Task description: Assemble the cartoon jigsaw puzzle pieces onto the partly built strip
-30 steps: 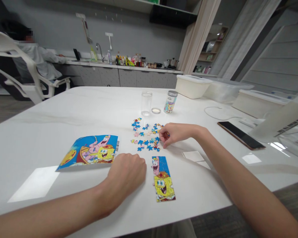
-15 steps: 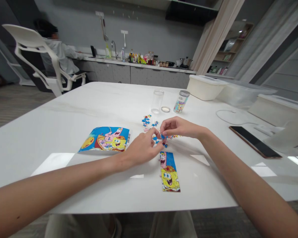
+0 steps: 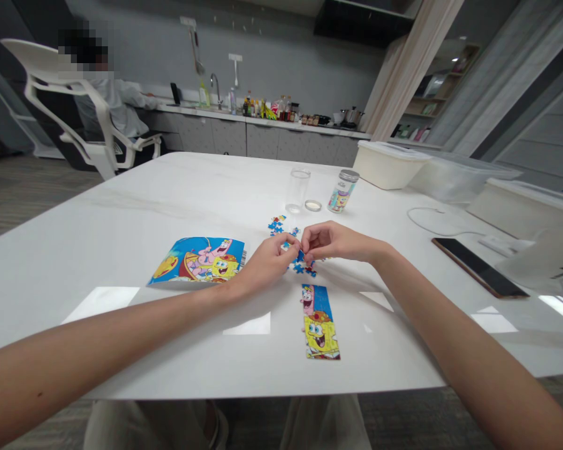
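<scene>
My left hand [image 3: 273, 257] and my right hand [image 3: 328, 242] meet over loose jigsaw pieces, fingers pinched together. Between their fingertips shows a small blue puzzle piece [image 3: 301, 255], partly hidden by the fingers. Below and behind the hands lie several loose puzzle pieces [image 3: 276, 225], mostly blue, some covered by the fingers. Nearer me is a joined strip of puzzle [image 3: 319, 325] with a yellow sponge and a pink cartoon figure. Left of my left hand, a slightly curled picture sheet [image 3: 201, 261] shows the same characters.
Behind the pieces stand a clear jar [image 3: 298, 190], its loose lid [image 3: 313, 205] and a labelled jar [image 3: 343, 191]. A phone [image 3: 478, 267], a white cable and plastic bins [image 3: 389, 165] occupy the right side. A person sits by the far counter, near a white chair [image 3: 98, 119].
My left hand has drawn slightly up and back from the strip, its fingers now closer together against the right hand's. More blue pieces show beneath. The strip and sheet stay put.
</scene>
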### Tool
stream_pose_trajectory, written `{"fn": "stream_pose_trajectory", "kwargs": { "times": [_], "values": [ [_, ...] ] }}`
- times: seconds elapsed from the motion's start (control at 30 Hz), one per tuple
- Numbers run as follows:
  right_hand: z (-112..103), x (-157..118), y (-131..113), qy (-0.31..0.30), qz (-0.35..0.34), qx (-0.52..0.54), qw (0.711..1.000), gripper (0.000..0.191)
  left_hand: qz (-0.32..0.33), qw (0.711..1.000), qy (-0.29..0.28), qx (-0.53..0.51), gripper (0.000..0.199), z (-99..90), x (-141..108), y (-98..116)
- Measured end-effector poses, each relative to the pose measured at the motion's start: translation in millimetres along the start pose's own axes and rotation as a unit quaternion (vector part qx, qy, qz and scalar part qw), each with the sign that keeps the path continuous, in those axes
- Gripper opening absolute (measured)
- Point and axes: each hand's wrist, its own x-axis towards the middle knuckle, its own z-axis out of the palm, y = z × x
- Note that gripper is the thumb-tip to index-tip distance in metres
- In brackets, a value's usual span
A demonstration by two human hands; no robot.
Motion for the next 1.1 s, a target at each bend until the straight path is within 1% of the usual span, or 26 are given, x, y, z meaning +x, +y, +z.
{"fn": "stream_pose_trajectory", "kwargs": {
  "times": [0.13,0.3,0.4,0.57,0.7,0.77,0.83,0.93,1.0,1.1],
  "values": [
    [0.3,1.5,1.0,-0.009,-0.002,-0.004,1.0,0.022,-0.018,0.999,-0.019,-0.029,0.021,1.6,2.2,-4.3],
    [3.0,1.9,-2.5,0.001,0.0,-0.027,1.0,0.022,-0.027,0.998,-0.038,-0.049,0.026,3.4,4.4,-9.7],
    [4.6,2.7,-3.4,0.006,-0.007,-0.027,1.0,0.02,-0.024,0.998,-0.035,-0.051,0.023,3.2,3.9,-9.5],
    [4.4,2.8,-3.5,0.003,-0.018,-0.019,1.0,0.019,-0.009,1.0,-0.012,-0.007,0.01,1.5,1.8,-5.5],
    [2.8,0.5,-4.3,-0.01,-0.009,-0.031,0.999,0.021,-0.009,1.0,-0.008,0.003,0.009,1.5,0.0,-2.7],
    [1.5,-1.6,-5.7,-0.036,0.009,-0.055,0.998,0.02,-0.009,1.0,-0.02,0.003,0.012,1.3,-0.2,-2.3],
    [0.1,-4.1,-7.8,-0.065,0.032,-0.101,0.992,0.017,-0.018,0.999,-0.041,0.011,0.014,0.3,0.8,-2.3],
    [-0.8,-7.0,-11.8,-0.09,0.056,-0.197,0.975,0.014,-0.021,0.994,-0.086,0.065,0.01,-3.4,4.1,-1.3],
    [0.3,-8.1,-14.4,-0.097,0.066,-0.249,0.961,0.014,-0.002,0.986,-0.121,0.114,0.009,-6.7,6.1,0.8],
    [4.8,-8.9,-17.4,-0.122,0.08,-0.28,0.949,0.017,0.029,0.974,-0.156,0.159,0.008,-10.8,6.8,4.6]
  ]
}}
